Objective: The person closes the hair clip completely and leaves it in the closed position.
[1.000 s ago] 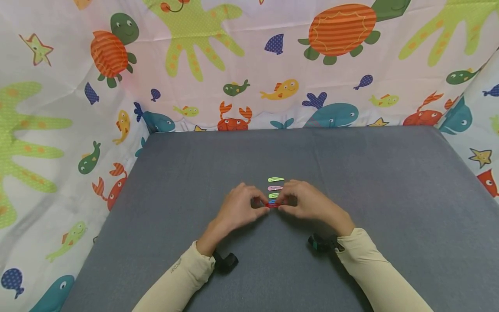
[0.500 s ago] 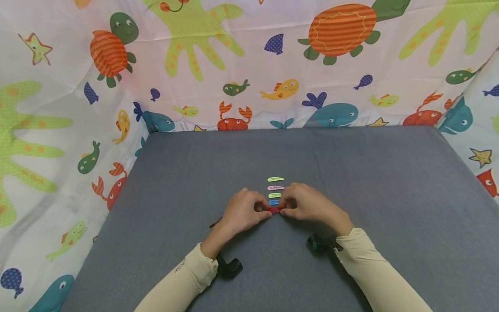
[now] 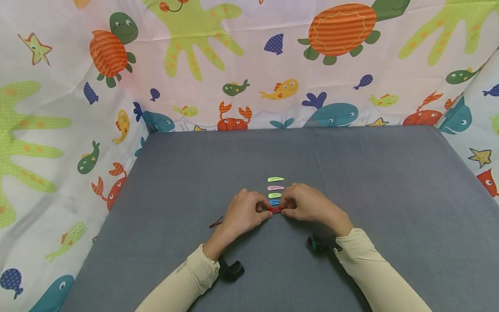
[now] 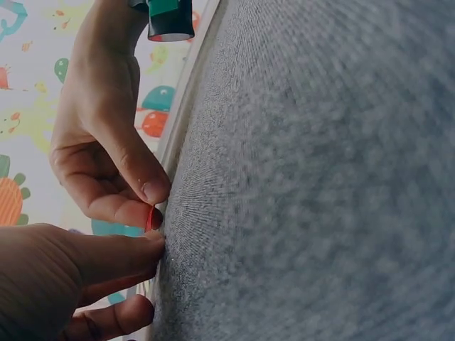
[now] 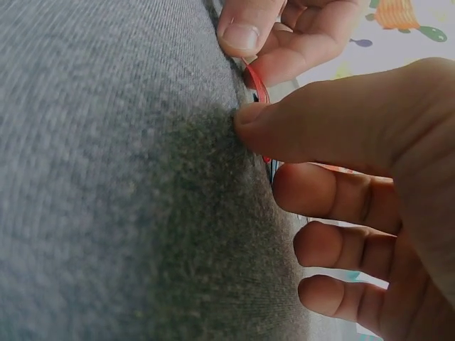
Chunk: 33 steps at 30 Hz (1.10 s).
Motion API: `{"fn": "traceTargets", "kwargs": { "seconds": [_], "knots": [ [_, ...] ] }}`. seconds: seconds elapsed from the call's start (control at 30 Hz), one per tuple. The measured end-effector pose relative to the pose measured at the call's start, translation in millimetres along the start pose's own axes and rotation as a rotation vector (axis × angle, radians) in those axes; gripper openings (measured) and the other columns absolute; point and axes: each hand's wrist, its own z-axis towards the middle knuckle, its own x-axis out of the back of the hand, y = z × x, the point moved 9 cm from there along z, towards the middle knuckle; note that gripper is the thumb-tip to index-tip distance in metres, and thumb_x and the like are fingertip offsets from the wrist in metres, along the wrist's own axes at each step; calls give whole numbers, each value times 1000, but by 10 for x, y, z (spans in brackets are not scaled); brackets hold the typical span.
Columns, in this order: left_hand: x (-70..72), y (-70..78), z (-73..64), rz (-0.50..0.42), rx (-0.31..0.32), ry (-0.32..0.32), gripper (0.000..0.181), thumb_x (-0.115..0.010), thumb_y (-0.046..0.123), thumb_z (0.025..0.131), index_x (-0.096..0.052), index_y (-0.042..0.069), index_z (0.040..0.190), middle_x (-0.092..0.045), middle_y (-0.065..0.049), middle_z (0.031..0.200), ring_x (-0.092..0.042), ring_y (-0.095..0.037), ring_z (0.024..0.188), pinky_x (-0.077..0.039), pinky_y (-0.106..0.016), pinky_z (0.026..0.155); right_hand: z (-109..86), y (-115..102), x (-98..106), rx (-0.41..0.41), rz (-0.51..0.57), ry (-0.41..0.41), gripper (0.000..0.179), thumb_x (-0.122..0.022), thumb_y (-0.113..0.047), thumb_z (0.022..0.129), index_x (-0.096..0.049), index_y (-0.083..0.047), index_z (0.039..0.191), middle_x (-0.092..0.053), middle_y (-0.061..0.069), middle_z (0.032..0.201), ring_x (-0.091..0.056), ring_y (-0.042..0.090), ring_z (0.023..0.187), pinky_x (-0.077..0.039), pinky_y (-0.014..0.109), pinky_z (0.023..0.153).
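Observation:
Both hands meet at a red snap hair clip (image 3: 276,210) low over the grey cloth. My left hand (image 3: 244,211) pinches its left end between thumb and forefinger. At the other end, my right hand (image 3: 307,203) pinches it the same way. The right wrist view shows the clip (image 5: 258,79) as a thin, slightly bowed red strip between the two thumbs. Just beyond it lies a blue hair clip (image 3: 274,202), in a column with a green clip (image 3: 274,196), a pink clip (image 3: 276,188) and a yellow-green clip (image 3: 275,179).
A dark red hair clip (image 3: 215,222) lies left of my left wrist, partly hidden by it. The grey-covered table (image 3: 390,186) reaches back to a printed curtain (image 3: 257,56) with sea animals, which also hangs at both sides.
Both hands have drawn the red clip slightly toward me, away from the blue clip, which now shows more fully. The dark red clip has come into view beside the left wrist.

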Motion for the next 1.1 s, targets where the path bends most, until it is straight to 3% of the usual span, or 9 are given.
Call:
{"fn": "traceTargets", "kwargs": {
  "seconds": [0.1, 0.77, 1.1],
  "knots": [
    [-5, -2, -1, 2, -2, 1, 11, -87, 29, 81, -81, 23, 88, -51, 10, 66, -39, -11, 66, -26, -26, 61, -6, 10, -1, -9, -23, 1, 9, -83, -16, 83, -76, -22, 84, -61, -13, 75, -53, 7, 74, -44, 28, 67],
    [-2, 28, -17, 25, -7, -4, 11, -85, 30, 83, -80, 23, 91, -55, 7, 68, -40, -11, 65, -28, -27, 59, -2, -1, -27, 11, -28, -3, 9, -83, -17, 84, -74, -20, 87, -61, -11, 76, -54, 6, 70, -43, 25, 65],
    [25, 77, -35, 81, -33, 20, 10, -78, 35, 89, -80, 25, 90, -59, 8, 68, -42, -9, 65, -31, -26, 60, 6, -33, -26, 61, 56, 23, 12, -84, -20, 84, -72, -23, 84, -60, -12, 73, -50, -1, 64, -43, 22, 60]
  ]
}}
